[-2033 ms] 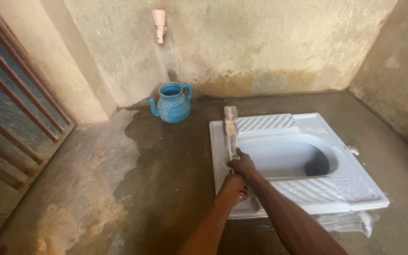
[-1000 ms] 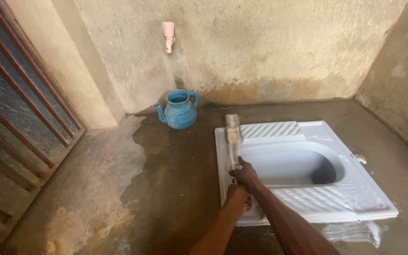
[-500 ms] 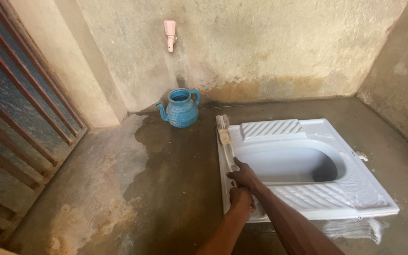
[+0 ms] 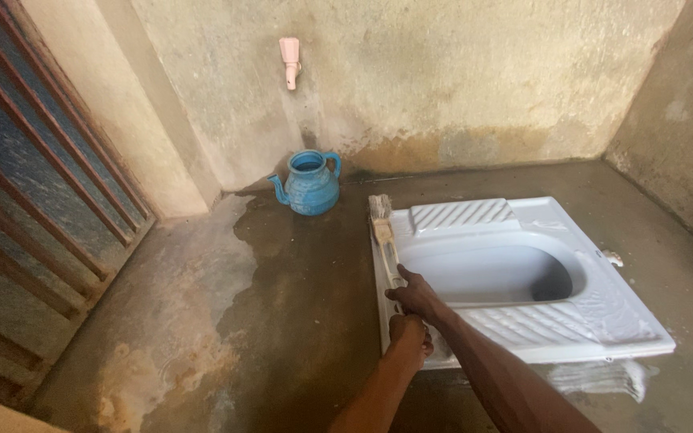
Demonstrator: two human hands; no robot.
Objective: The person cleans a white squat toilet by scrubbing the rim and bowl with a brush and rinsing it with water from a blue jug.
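The squat pan point(image 4: 523, 321) is glossy white ceramic, smooth and wet-looking, while the floor point(image 4: 202, 321) is rough, matt concrete with darker damp patches. The brush point(image 4: 382, 228) seems to be pale plastic with worn bristles, and the blue kettle point(image 4: 308, 186) looks like slightly shiny plastic.

The scene is viewed from a single head-worn camera, angled down and forward toward the far wall point(image 4: 459, 72); the concrete floor point(image 4: 282, 305) is seen at standing height (no second view is provided); the forearms enter at the bottom edge.
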